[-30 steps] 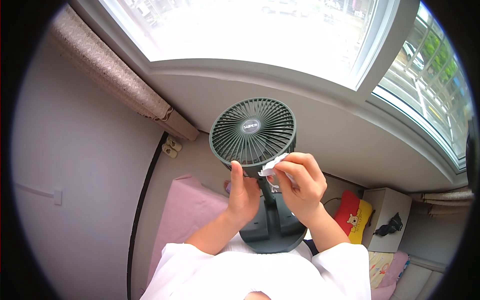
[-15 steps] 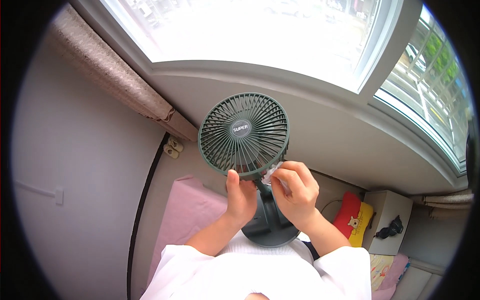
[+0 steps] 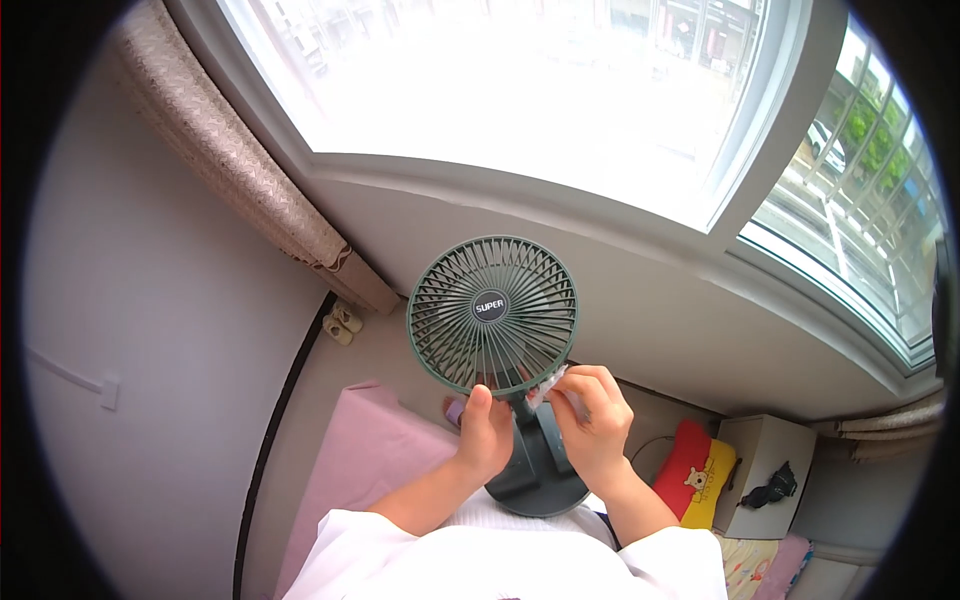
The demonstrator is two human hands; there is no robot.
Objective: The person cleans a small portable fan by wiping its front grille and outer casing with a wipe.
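Observation:
A dark green fan (image 3: pixel 493 315) with a round grille stands upright close to my body, its dark base (image 3: pixel 540 490) at my lap. My left hand (image 3: pixel 486 435) grips the lower rim of the fan's head, thumb in front and the other fingers hidden behind it. A crumpled white tissue or cloth (image 3: pixel 547 388) is pinched in my right hand (image 3: pixel 594 415) and touches the lower right edge of the grille. Part of the fan's neck shows between my hands.
A pink-covered surface (image 3: pixel 365 445) lies to the left, with pale shoes (image 3: pixel 342 323) beyond it by the wall. On the right are a red and yellow cushion (image 3: pixel 695 475) and a pale cabinet (image 3: pixel 765 475) bearing a black folded item (image 3: pixel 772 488). A window (image 3: pixel 520 90) spans the far side.
The fan and both hands sit lower in the picture, as does the window edge. My right hand still holds the white piece at the grille's edge, and my left still grips the fan.

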